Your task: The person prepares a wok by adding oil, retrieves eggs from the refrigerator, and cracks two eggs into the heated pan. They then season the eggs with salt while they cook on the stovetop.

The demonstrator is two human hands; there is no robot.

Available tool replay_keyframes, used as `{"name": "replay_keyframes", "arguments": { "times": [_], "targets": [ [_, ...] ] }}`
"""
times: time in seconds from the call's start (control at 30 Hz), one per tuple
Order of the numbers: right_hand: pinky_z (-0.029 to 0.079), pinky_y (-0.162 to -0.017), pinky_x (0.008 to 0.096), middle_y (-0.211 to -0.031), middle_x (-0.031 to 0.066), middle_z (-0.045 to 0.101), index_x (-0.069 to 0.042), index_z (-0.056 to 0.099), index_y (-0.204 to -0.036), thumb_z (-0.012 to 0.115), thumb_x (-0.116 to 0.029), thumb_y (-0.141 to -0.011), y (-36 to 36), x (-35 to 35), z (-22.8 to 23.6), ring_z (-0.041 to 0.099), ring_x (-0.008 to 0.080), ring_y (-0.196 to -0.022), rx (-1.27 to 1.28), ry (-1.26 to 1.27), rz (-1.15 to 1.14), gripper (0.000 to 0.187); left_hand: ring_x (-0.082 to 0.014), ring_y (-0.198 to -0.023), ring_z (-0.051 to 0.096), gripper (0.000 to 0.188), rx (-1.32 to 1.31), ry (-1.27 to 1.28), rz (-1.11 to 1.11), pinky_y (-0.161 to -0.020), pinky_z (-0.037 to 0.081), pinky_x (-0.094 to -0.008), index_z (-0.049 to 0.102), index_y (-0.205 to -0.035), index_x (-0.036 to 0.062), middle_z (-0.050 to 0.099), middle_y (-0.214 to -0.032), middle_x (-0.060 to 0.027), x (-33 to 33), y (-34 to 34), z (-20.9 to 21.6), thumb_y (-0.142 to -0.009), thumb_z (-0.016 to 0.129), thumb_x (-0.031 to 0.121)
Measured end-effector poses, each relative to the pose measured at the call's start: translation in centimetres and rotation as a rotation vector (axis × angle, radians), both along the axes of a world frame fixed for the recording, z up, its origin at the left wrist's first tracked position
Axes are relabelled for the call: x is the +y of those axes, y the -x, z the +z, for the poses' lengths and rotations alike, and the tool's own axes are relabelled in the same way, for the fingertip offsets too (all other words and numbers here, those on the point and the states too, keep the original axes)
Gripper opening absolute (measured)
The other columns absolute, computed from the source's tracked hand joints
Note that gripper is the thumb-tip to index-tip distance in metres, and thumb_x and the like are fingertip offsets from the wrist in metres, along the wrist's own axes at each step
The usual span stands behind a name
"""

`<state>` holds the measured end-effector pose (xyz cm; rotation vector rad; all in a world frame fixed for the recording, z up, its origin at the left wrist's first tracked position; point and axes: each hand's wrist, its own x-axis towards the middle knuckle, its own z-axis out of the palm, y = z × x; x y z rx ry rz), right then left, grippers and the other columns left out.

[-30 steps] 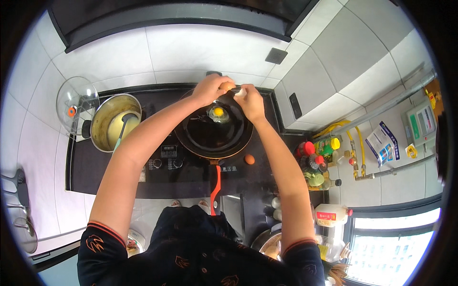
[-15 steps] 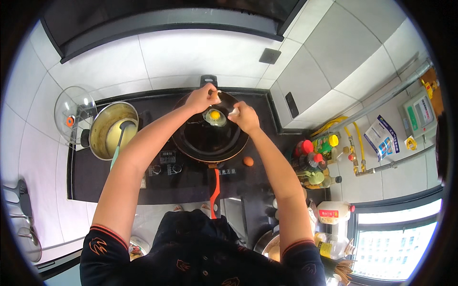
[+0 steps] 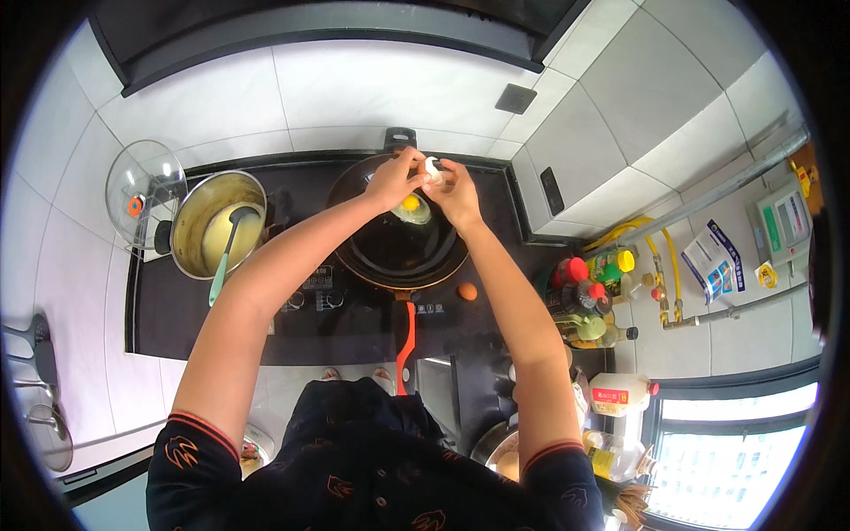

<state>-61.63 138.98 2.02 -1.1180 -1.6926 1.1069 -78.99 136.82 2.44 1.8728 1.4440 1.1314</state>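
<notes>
Egg-cracking step, judging by the look of it. Both hands are meeting over the far side of the black pan [image 3: 398, 252], which is sitting on the dark cooktop [image 3: 177, 310] toward the back edge of the bench. Left hand [image 3: 392, 180] and right hand [image 3: 458, 196] are pinching a white eggshell [image 3: 433, 168] between them, fingers closed narrow on it, thumbs at the split. Raw egg [image 3: 412, 208] w/ yellow yolk is lying in the pan right under the hands, white spreading around it. Can't tell if the shell is fully emptied.

One more whole brown egg [image 3: 467, 291] is sitting on the cooktop just beside the pan's near-right rim. Orange pan handle [image 3: 405, 345] is pointing back at the person. Steel pot [image 3: 217, 226] w/ a ladle [image 3: 226, 252] is standing at the left end, glass lid [image 3: 142, 195] leaning beside it.

Next move, prob.: shell halves need lifting clear w/o dripping on the cooktop, then somewhere to drop them; the brown egg is within easy reach of the right hand.
</notes>
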Motion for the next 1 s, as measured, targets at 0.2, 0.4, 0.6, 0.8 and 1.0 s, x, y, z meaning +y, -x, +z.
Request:
{"name": "replay_keyframes", "arguments": {
  "times": [0.2, 0.4, 0.6, 0.8, 1.0],
  "targets": [
    [0.052, -0.080, 0.0305, -0.102, 0.0101, 0.066, -0.006, 0.055, -0.122, 0.083, -0.015, -0.070, -0.3, -1.5, 0.7, 0.066, 0.0186, -0.090, -0.319, -0.154, 0.007, 0.059, -0.0232, -0.096, 0.067, 0.029, -0.090, 0.236, -0.017, -0.083, 0.051, -0.0340, 0.055, -0.106, 0.0022, 0.070, -0.099, -0.0090, -1.5, -1.0, 0.9, -0.084, 0.069, 0.015],
    [0.053, -0.079, 0.0349, -0.096, 0.0129, 0.067, -0.005, 0.060, -0.106, 0.086, -0.024, -0.066, -0.2, -2.5, 1.2, 0.067, 0.0281, -0.087, -0.367, -0.150, -0.047, 0.051, -0.0301, -0.105, 0.061, 0.049, 0.237, 0.262, 0.040, -0.090, 0.047, -0.0354, 0.052, -0.121, -0.0009, 0.064, -0.112, -0.0178, -1.3, -1.7, 1.3, -0.088, 0.061, 0.034],
    [0.051, -0.083, 0.0347, -0.099, 0.0135, 0.069, -0.003, 0.060, -0.110, 0.084, -0.038, -0.067, -1.7, -0.9, 0.0, 0.067, 0.0263, -0.093, -0.609, -0.170, 0.020, 0.060, -0.0368, -0.122, 0.051, 0.068, 0.189, 0.083, 0.132, -0.102, 0.040, -0.0423, 0.043, -0.134, -0.0066, 0.054, -0.127, -0.0280, -2.3, -0.7, 2.4, -0.092, 0.052, 0.046],
    [0.053, -0.073, 0.0344, -0.093, 0.0116, 0.068, -0.003, 0.061, -0.107, 0.085, -0.036, -0.067, -1.6, -0.5, -1.5, 0.067, 0.0235, -0.084, -0.560, -0.236, 0.131, 0.056, -0.0378, -0.117, 0.053, 0.054, 0.176, -0.029, 0.173, -0.102, 0.040, -0.0423, 0.054, -0.123, -0.0069, 0.058, -0.120, -0.0262, -7.4, 2.9, 2.6, -0.087, 0.063, 0.033],
    [0.054, -0.060, 0.0256, -0.090, 0.0060, 0.063, -0.002, 0.056, -0.110, 0.084, -0.027, -0.073, 0.5, -1.0, -2.8, 0.063, 0.0126, -0.078, -0.393, 0.251, 0.112, 0.052, -0.0375, -0.115, 0.053, 0.055, 0.035, 0.077, 0.336, -0.101, 0.040, -0.0423, 0.049, -0.130, -0.0011, 0.053, -0.126, -0.0244, -16.5, 6.1, 3.5, -0.089, 0.062, 0.034]
  ]
}}
